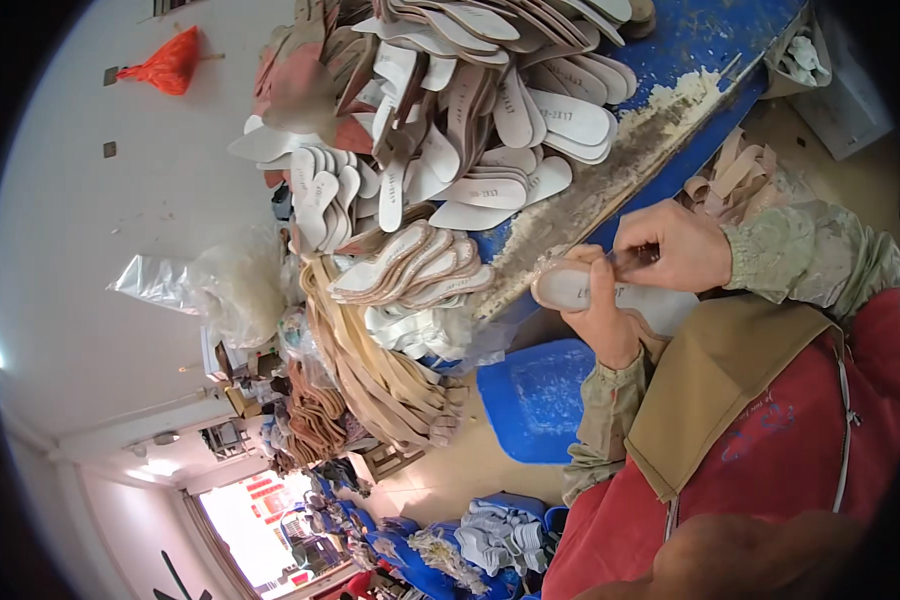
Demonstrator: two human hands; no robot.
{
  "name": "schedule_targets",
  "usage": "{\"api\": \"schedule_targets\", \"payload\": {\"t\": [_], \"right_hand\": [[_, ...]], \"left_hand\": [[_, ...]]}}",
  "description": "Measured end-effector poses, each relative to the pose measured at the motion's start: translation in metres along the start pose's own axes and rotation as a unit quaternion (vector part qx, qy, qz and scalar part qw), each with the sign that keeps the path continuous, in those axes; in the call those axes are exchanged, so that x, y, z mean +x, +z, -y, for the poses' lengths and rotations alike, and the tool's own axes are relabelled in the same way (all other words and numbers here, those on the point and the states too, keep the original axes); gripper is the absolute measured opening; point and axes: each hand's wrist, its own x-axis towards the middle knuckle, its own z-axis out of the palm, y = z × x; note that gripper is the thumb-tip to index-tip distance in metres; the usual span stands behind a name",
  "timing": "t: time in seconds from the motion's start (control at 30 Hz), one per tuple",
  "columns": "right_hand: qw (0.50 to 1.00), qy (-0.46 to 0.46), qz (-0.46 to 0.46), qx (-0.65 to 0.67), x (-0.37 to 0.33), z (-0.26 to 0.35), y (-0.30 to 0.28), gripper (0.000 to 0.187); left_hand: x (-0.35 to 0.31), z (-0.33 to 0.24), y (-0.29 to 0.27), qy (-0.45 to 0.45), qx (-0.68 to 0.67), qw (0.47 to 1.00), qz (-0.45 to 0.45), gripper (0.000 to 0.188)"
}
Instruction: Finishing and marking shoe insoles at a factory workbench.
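Note:
A shoe insole (567, 287), pale on top with a tan rim and dark printed marks, lies across my left hand (610, 322). My left thumb presses on its face and the fingers wrap beneath it. Over the insole's upper edge my right hand (682, 245) is closed, with its fingertips bunched close to the left thumb. Whatever sits between the right fingers is hidden by the knuckles. The insole's far end reaches past the left thumb toward the brown collar of my red apron (770, 445).
A blue worktable (675, 50) with a crusted edge carries heaped insoles (490, 190) and a smaller insole stack (410, 265). Long tan strips (370, 360) hang beside them. A blue plastic stool or bin (532, 400) stands below my hands. Beige strips (735, 175) lie near my right sleeve.

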Motion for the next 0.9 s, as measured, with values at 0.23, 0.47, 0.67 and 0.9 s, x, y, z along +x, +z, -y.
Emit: {"api": "schedule_targets", "payload": {"t": [0.23,0.47,0.67,0.9], "right_hand": [[0.997,0.046,0.030,0.056,-0.038,-0.053,0.002,0.002],[0.962,0.202,0.042,0.177,-0.051,-0.069,0.000,0.004],[0.907,0.269,0.107,0.306,-0.023,-0.058,-0.027,0.003],[0.951,0.227,0.080,0.192,-0.012,-0.052,-0.031,0.004]], "left_hand": [[-0.007,0.018,-0.019,-0.044,0.024,0.999,-0.001,0.015],[-0.025,0.060,-0.032,-0.005,0.037,0.991,0.129,0.015],[-0.010,0.043,-0.031,-0.064,0.077,0.990,0.100,0.019],[0.022,0.016,-0.031,-0.092,-0.057,0.994,-0.021,0.022]]}}
